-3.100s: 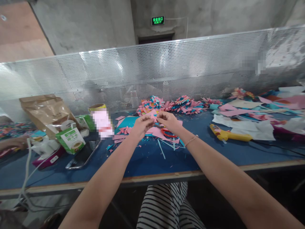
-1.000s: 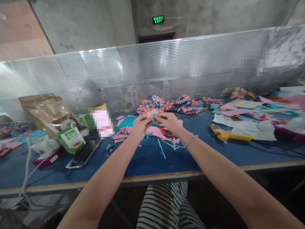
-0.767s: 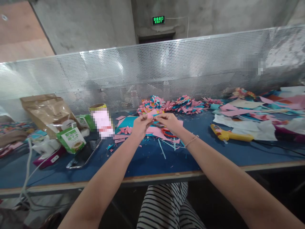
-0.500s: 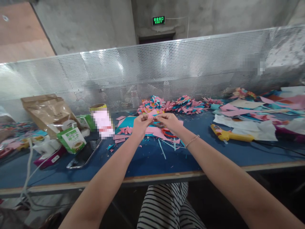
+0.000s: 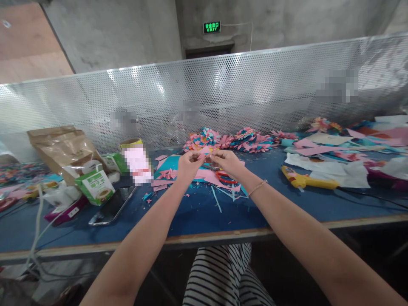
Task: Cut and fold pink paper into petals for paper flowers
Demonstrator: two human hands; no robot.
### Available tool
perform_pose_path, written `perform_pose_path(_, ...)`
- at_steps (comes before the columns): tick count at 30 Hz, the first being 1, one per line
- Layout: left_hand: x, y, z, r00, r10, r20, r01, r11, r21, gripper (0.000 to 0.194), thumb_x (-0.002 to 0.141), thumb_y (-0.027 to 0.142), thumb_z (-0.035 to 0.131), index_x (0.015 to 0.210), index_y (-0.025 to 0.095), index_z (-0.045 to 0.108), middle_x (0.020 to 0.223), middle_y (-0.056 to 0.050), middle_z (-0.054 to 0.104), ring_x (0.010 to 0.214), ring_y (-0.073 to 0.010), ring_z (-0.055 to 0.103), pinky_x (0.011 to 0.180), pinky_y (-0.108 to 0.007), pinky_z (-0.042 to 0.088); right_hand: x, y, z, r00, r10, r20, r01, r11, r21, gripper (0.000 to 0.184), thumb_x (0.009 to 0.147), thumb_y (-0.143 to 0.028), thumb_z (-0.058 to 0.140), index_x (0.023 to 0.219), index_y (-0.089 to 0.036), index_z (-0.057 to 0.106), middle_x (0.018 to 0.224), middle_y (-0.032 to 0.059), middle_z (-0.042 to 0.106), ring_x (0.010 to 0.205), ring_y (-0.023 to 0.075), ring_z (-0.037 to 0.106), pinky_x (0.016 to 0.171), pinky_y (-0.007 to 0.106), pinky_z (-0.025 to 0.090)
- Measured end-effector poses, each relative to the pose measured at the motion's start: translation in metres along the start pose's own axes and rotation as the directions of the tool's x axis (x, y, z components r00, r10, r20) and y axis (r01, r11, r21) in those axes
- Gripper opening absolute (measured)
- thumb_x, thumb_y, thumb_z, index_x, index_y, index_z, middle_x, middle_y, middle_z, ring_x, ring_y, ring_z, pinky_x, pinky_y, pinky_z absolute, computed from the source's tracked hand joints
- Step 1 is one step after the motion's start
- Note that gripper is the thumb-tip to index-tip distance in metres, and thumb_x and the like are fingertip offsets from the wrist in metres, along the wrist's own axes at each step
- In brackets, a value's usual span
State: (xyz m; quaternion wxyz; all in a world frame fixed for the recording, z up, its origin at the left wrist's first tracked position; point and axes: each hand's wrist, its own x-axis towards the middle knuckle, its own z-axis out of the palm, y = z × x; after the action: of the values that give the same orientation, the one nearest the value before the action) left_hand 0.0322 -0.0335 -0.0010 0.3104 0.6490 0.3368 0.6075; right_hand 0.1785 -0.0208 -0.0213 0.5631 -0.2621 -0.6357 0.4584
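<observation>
My left hand (image 5: 190, 163) and my right hand (image 5: 227, 162) meet above the middle of the blue table, fingertips pinched close together. Between them is a small piece of pink paper (image 5: 204, 151), partly covered by the fingers. Just below my right hand lie red-handled scissors (image 5: 227, 177), partly hidden. Under both hands are sheets and strips of pink paper (image 5: 207, 175) and a teal sheet (image 5: 170, 162). Behind them sit fringed pink and blue paper flowers (image 5: 251, 140).
A yellow glue gun (image 5: 307, 180) lies at right beside white tissues. To the left are a phone (image 5: 113, 207), a green-and-white box (image 5: 95, 185), a brown paper bag (image 5: 68, 151) and a purple tissue pack (image 5: 65, 212). A perforated metal screen (image 5: 204, 91) stands behind the table.
Both hands stay in nearly the same place, still pinching the pink paper. Only slight finger movement shows, and the things on the table have not moved.
</observation>
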Motion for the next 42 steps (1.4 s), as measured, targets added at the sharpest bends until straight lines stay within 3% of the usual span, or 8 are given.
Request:
perform_pose_path(9, 0.0035, -0.0082, -0.0013, 1.000, -0.030, -0.009, 0.029, 0.999, -0.030, 0.013, 0.055, 0.018, 0.066, 0.067, 0.015, 0.062, 0.062, 0.000, 0.061, 0.058, -0.0106, 0.056, 0.061, -0.025, 0.046, 0.0000, -0.0003, 0.0017, 1.000, 0.006, -0.019, -0.006, 1.000, 0.029, 0.024, 0.063, -0.039, 0.064, 0.075, -0.017, 0.065, 0.082, 0.0050, 0.068, 0.080, 0.0159, 0.063, 0.079, 0.032, 0.048)
perform_pose_path(19, 0.0025, -0.0066, 0.0000, 0.998, -0.054, -0.012, 0.054, 0.998, -0.045, 0.013, 0.053, 0.018, 0.067, 0.065, 0.015, 0.062, 0.060, 0.000, 0.061, 0.057, -0.0108, 0.056, 0.059, -0.024, 0.046, 0.0016, 0.0032, -0.0015, 0.999, -0.038, -0.023, 0.036, 0.995, -0.093, 0.023, 0.067, -0.039, 0.061, 0.076, -0.018, 0.066, 0.081, 0.0044, 0.068, 0.078, 0.0157, 0.063, 0.074, 0.031, 0.050)
perform_pose_path(26, 0.0029, -0.0077, -0.0012, 1.000, -0.028, -0.002, 0.028, 1.000, -0.012, 0.013, 0.054, 0.018, 0.066, 0.066, 0.015, 0.062, 0.062, -0.001, 0.061, 0.058, -0.0109, 0.056, 0.060, -0.025, 0.045, 0.0018, 0.0032, -0.0003, 0.999, -0.036, -0.025, 0.034, 0.998, -0.054, 0.022, 0.065, -0.038, 0.063, 0.074, -0.018, 0.067, 0.078, 0.0044, 0.068, 0.076, 0.0156, 0.063, 0.074, 0.032, 0.050)
perform_pose_path(37, 0.0007, -0.0048, -0.0005, 0.999, -0.034, -0.010, 0.034, 0.999, 0.017, 0.008, 0.054, 0.014, 0.064, 0.062, 0.016, 0.061, 0.058, 0.001, 0.059, 0.056, -0.0102, 0.054, 0.060, -0.024, 0.043, -0.0002, 0.0022, -0.0025, 0.999, -0.034, -0.023, 0.029, 0.981, -0.191, 0.024, 0.069, -0.038, 0.059, 0.077, -0.017, 0.067, 0.078, 0.0053, 0.068, 0.075, 0.0156, 0.062, 0.069, 0.030, 0.050)
perform_pose_path(42, 0.0003, -0.0054, 0.0007, 1.000, -0.001, 0.007, 0.001, 1.000, 0.029, 0.008, 0.055, 0.016, 0.064, 0.062, 0.016, 0.060, 0.057, 0.001, 0.059, 0.056, -0.0100, 0.054, 0.058, -0.024, 0.043, 0.0005, 0.0028, -0.0027, 1.000, -0.016, -0.013, 0.014, 0.989, -0.150, 0.021, 0.069, -0.037, 0.059, 0.074, -0.018, 0.066, 0.080, 0.0052, 0.067, 0.079, 0.0170, 0.062, 0.069, 0.031, 0.050)
